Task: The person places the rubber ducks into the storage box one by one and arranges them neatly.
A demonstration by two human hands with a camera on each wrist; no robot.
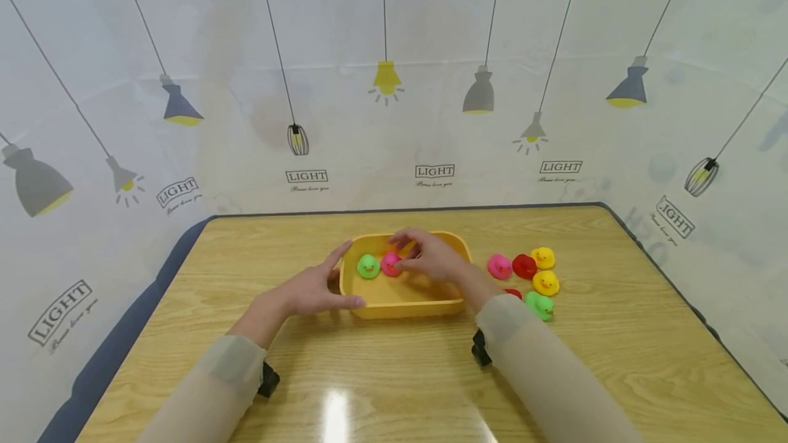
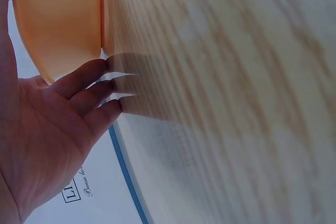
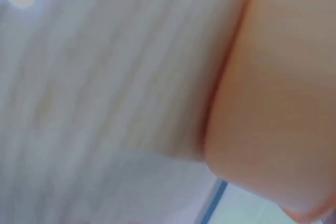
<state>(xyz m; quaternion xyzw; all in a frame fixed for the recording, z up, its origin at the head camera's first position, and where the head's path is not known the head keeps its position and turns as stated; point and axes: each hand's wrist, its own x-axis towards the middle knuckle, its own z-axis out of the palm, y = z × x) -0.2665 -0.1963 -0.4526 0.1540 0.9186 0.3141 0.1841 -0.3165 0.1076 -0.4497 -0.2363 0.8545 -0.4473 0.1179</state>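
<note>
**Pink duck low in the tray, right hand over it**

Clock read from the person's seat, 12 on the far side.

Pink duck (image 1: pixel 390 264) sits inside the yellow-orange tray (image 1: pixel 411 291), left of its middle. Green duck (image 1: pixel 368 266) just beside it at 9 o'clock, also in the tray.

Right hand (image 1: pixel 434 256) reaches in from 4 o'clock. Fingers loosely bent, a gap between thumb and forefinger; thumb tip at the pink duck's 3 o'clock side. Cannot tell whether it presses. This hand covers much of the tray's right half, and the wrist crosses the rim at about 4 o'clock.

Left hand (image 1: pixel 310 290) at the tray's 9 o'clock end, spread wide: thumb over the near rim, forefinger toward the far corner. Left wrist view: three fingers extended beside the outer wall.

Outside the tray, at 3 o'clock on the counter (image 1: pixel 382 371), a loose cluster: second pink duck (image 1: pixel 499 266) nearest the tray's end, dark red duck (image 1: pixel 524 266) next to it, then upper yellow duck (image 1: pixel 544 258), lower yellow duck (image 1: pixel 546 284), second green duck (image 1: pixel 540 306) at the near side. Partly hidden red duck (image 1: pixel 514 293) lies behind the right forearm, which stands in the way.

Farther out, at 12 o'clock: pale backdrop (image 1: pixel 357 122) printed with hanging lamps and "LIGHT" labels.
</note>
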